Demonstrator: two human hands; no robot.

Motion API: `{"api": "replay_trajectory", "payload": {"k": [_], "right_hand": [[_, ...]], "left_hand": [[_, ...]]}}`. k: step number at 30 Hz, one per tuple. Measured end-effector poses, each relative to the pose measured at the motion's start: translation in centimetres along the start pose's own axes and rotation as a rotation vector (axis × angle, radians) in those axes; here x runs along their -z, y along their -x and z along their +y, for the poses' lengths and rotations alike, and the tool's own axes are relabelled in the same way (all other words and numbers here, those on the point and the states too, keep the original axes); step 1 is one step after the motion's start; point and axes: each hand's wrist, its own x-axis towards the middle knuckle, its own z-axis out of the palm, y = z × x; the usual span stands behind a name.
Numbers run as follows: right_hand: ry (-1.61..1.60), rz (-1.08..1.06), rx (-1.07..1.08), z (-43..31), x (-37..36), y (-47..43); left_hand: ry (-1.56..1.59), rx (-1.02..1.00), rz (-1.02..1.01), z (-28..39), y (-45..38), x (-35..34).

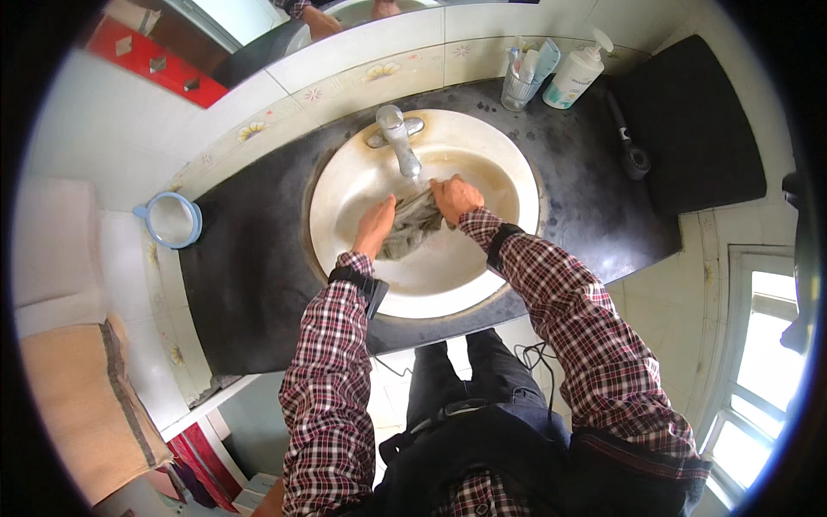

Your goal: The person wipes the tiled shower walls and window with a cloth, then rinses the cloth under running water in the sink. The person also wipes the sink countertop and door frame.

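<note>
A wet, greyish cloth [413, 231] is bunched inside the white oval washbasin [528, 213]. My left hand [376, 227] holds its left side, the fingertips partly hidden by the fabric. On the upper right, my right hand [459, 198] grips the cloth, with the fingers curled over it. The chrome faucet [402, 147] stands at the back of the basin, its spout just above the cloth. A thin stream of water seems to fall from the spout between my hands. Brownish stains mark the inside of the basin.
Around the basin runs a black countertop [249, 278]. A blue-framed round mirror [173, 221] sits left. At the back right are a glass with toothbrushes [517, 94], a pump bottle [572, 81], and a black handheld shower head [636, 161]. An orange towel [77, 400] hangs left.
</note>
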Motion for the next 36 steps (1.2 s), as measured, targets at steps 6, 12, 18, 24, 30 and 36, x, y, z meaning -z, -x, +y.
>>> {"api": "replay_trajectory", "payload": {"k": [6, 12, 18, 24, 30, 36], "right_hand": [[0.649, -0.271, -0.084, 0.6, -1.5, -2.5], [0.686, -0.252, 0.28, -3.5, -5.1, 0.9], [0.306, -0.382, 0.12, -1.8, -3.3, -0.6], [-0.258, -0.514, 0.462, -3.5, -2.6, 1.7], [-0.433, -0.414, 0.67, -6.2, 0.8, 7.3], [-0.379, -0.013, 0.741, -6.2, -2.0, 8.1]], "left_hand": [[-0.265, -0.002, 0.249, -0.1, -1.0, 1.9], [0.338, 0.484, 0.185, 2.6, 2.8, 0.0], [1.125, 0.784, 0.047, 3.5, 2.7, -1.6], [1.416, 0.655, -0.331, 1.9, 3.0, -1.0], [1.321, 0.295, -0.144, 0.8, 5.8, 0.5], [1.417, 0.101, -0.354, 0.0, 3.4, -1.9]]}}
